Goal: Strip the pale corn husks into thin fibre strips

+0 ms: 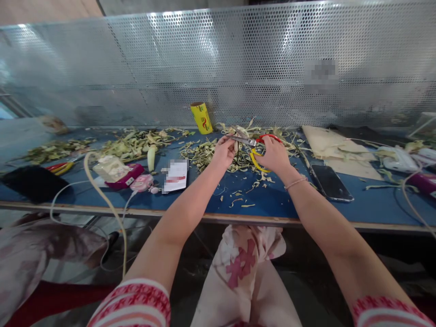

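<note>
Scissors [254, 144] with one red and one yellow handle loop sit in the right hand [274, 154], fingers through the loops, blades pointing left toward the left hand [223, 152]. That hand is closed, pinching a thin pale strip [235, 147] at the blades. Both hover over a heap of cut plant scraps [204, 154] on the blue table [272, 200]. Right of the scissors lies a dark phone [329, 181]; behind them, to the left, stands a yellow roll [201, 117]; further left lies a white card [175, 175].
</note>
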The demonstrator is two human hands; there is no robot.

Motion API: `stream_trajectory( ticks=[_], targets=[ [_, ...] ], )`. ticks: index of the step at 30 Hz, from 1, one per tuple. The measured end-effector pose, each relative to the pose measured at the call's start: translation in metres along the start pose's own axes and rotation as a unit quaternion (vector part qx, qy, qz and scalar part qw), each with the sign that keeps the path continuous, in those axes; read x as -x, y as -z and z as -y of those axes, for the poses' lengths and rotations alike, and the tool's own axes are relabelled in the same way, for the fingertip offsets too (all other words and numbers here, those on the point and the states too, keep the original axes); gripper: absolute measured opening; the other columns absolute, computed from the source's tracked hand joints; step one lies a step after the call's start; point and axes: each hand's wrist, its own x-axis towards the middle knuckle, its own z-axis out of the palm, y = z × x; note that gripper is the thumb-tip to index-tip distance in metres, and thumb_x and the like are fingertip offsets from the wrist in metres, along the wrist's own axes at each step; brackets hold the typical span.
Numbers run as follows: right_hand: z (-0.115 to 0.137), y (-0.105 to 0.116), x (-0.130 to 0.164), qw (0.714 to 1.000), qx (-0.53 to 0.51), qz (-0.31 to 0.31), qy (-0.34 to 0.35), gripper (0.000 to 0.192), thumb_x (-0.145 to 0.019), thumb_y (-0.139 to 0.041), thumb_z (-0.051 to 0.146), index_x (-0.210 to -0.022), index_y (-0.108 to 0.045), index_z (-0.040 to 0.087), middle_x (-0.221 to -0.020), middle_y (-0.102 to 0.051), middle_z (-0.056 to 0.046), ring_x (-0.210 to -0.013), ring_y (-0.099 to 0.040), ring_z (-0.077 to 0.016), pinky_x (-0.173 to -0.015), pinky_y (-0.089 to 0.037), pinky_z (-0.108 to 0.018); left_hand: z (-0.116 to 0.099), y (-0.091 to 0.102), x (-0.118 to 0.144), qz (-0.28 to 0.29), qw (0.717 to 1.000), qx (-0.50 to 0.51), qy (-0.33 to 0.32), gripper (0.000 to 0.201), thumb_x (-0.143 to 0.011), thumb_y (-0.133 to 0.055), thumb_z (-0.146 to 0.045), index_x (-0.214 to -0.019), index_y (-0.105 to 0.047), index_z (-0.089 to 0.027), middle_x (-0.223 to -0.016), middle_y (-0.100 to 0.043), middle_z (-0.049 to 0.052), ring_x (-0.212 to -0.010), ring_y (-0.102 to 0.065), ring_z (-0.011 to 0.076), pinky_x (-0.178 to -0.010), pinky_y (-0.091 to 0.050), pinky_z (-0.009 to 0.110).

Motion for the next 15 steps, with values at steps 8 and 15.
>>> stream_trajectory(
  ticks=[8,15],
  targets=[
    [0.0008,0.0038,-0.0003,1.0,-0.002,-0.001,0.025,0.05,-0.076,-0.061,0.045,-0.114,-0.053,0.015,-0.112,-0.064,-0.018,-0.109,-0.058,-0.0331,-0.095,-0.04,-0.046,0.0011,-0.0004,-0.0038,-0.014,1.0,-0.009,-0.025,0.02,-0.068,-0.064,-0.002,-0.072,-0.056,-0.021,-0.064,-0.063,-0.006,-0.059,-0.059,0.0055,-0.062,-0.046,0.02],
    [-0.0009,0.0038,-0.0008,1.0,-0.007,0.003,0.011,0.052,-0.075,-0.061,0.044,-0.117,-0.052,0.015,-0.115,-0.063,-0.018,-0.108,-0.059,-0.0318,-0.096,-0.041,-0.044,0.0001,-0.0014,0.0014,-0.004,0.998,-0.021,-0.059,0.024,-0.068,-0.061,0.001,-0.074,-0.055,-0.022,-0.07,-0.065,-0.005,-0.072,-0.065,0.0083,-0.068,-0.048,0.022]
  ],
)
